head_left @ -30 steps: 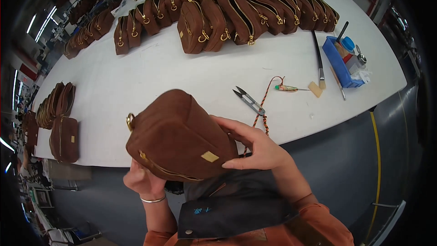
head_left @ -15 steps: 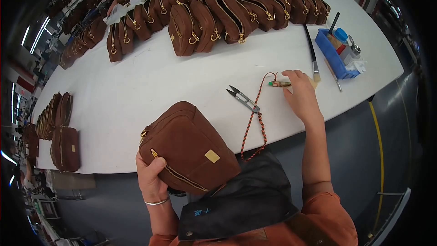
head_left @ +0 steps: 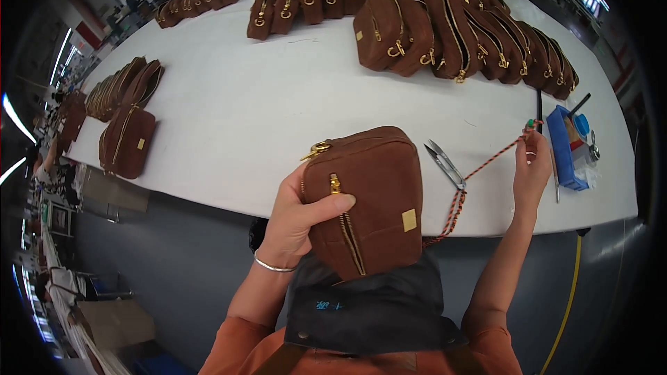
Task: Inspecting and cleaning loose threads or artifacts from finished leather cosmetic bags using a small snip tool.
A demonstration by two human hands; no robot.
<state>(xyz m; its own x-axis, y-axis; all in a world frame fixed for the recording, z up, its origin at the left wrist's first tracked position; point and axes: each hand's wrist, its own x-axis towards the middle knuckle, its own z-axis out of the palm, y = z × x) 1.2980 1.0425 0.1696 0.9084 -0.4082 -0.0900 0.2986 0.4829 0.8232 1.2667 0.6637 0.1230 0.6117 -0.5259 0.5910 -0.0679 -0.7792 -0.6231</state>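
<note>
My left hand grips a brown zippered pouch at its left side, thumb lying across the front zipper. The pouch is raised in front of me near the table edge, a small gold patch on its front. My right hand, over the right side of the table, pinches a small green-ended lighter, its body mostly hidden by the fingers. An orange-and-black braided cord runs from it to the thread snips, which lie on the table between pouch and right hand.
Several brown pouches stand in rows along the far side of the white table. More pouches sit at the left edge. On the right, a blue tray holds bottles and tools, with a long-handled brush beside it.
My right hand has taken hold of the lighter and lifted it, drawing the cord straighter. The pouch in my left hand is turned more upright. My view has swung to the left.
</note>
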